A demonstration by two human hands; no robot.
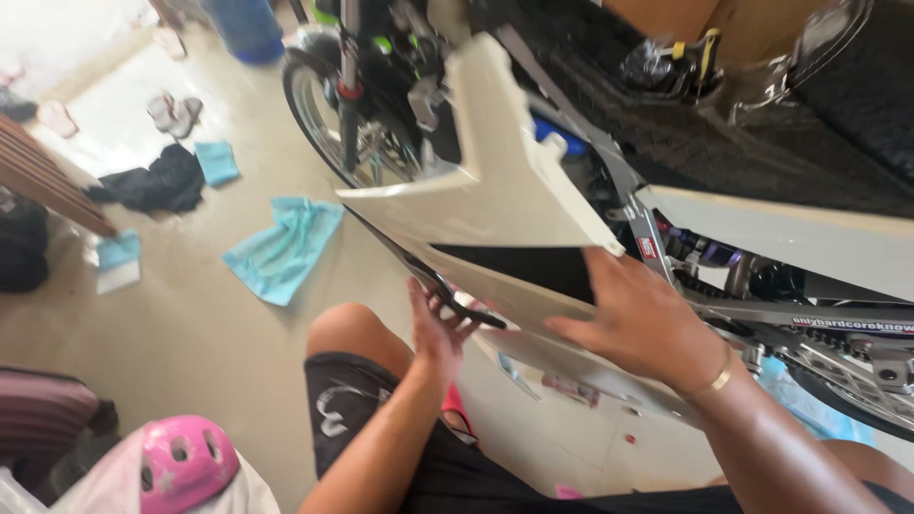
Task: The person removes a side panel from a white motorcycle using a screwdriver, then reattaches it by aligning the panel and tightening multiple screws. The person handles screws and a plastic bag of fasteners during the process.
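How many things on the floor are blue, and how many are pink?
Blue cloths: 3, a big cloth, a small cloth, a cloth by the wood
Blue barrel: 1
Pink helmet: 1
Total: 5

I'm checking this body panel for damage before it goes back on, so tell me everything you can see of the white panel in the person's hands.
The white panel looks like glossy cream-white moulded plastic, angular, tapering to a point near the top, with a dark inner face and a thin black edge strip along its lower left side. It is held tilted against the side of the motorcycle, beside the wheel. The right hand lies flat on its lower part; the left hand grips the black lower edge. No cracks show, though the picture is slightly blurred.
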